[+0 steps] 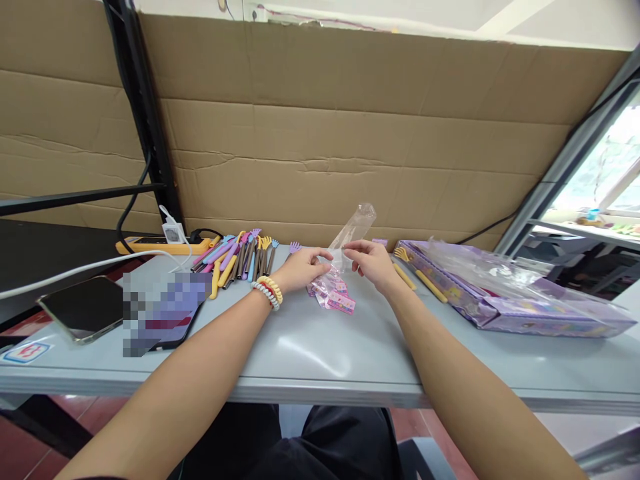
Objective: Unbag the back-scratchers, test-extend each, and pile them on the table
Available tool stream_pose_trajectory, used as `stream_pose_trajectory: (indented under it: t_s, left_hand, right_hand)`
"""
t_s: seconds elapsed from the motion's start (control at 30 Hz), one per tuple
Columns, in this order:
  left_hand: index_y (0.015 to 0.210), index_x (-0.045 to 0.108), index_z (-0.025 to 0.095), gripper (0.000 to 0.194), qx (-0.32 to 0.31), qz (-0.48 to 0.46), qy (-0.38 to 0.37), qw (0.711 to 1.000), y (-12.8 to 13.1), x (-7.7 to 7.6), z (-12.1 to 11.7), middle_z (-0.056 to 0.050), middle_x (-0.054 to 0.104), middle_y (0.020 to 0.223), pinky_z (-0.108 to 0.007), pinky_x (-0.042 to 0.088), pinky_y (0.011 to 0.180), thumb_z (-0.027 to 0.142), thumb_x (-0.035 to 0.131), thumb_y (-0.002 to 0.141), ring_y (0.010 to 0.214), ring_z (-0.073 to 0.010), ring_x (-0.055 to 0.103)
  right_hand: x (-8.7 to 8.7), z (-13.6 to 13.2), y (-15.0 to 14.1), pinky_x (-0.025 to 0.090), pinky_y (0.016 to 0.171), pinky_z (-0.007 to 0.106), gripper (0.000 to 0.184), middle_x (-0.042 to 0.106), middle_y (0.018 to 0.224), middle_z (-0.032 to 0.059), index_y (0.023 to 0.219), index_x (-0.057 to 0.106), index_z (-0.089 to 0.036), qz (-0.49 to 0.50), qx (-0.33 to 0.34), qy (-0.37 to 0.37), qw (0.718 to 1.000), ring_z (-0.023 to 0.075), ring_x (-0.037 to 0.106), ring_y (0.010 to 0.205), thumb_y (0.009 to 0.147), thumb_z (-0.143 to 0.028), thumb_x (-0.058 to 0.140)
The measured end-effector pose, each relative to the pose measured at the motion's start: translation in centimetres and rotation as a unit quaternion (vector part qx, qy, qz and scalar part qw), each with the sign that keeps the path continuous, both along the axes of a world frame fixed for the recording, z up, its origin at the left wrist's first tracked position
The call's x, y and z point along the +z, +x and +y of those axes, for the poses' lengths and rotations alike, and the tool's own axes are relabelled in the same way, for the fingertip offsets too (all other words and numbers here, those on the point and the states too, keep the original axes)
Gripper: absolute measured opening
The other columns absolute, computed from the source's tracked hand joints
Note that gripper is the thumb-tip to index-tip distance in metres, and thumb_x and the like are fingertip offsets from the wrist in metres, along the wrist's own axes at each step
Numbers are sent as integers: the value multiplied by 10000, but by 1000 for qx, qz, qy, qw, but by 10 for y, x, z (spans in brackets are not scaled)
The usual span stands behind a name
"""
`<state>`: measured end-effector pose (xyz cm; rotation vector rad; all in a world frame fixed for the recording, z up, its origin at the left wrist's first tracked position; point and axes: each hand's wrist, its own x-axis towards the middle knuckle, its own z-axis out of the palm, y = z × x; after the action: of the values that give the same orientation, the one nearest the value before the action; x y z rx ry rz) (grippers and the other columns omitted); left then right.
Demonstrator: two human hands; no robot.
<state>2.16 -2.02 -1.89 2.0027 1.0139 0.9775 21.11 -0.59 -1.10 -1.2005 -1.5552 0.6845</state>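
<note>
Over the middle of the grey table, my left hand [303, 267] pinches one side of a clear plastic bag [356, 223]. The fingertips of my right hand [371, 261] are closed on its other side, by a whitish part of the film. The long end of the bag stands up behind my hands. Below them lie several small pink printed cards [342, 303], partly under my left hand. A heap of small colourful back scratchers [240, 260] lies left of my left hand. A yellow back scratcher [431, 287] rests right of my right hand.
An open purple box [545, 323] with clear film over it occupies the right side. At left are a dark phone [85, 308], a partly blurred second device [183, 327], a yellow power strip [143, 245] and a white cable [90, 270]. Cardboard [340, 133] walls the back.
</note>
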Motion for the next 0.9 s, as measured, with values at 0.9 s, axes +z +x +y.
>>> stream_pose_trajectory:
  t_s: [0.9]
  left_hand:
    - [922, 632, 174, 285, -27, 24, -79, 996, 3, -3, 1, 35, 500, 594, -216, 350, 463, 193, 473, 686, 507, -101, 446]
  right_hand:
    - [2, -4, -3, 328, 421, 240, 281, 597, 651, 9, 859, 661, -143, -53, -14, -8, 998, 82, 458, 431, 668, -342, 602]
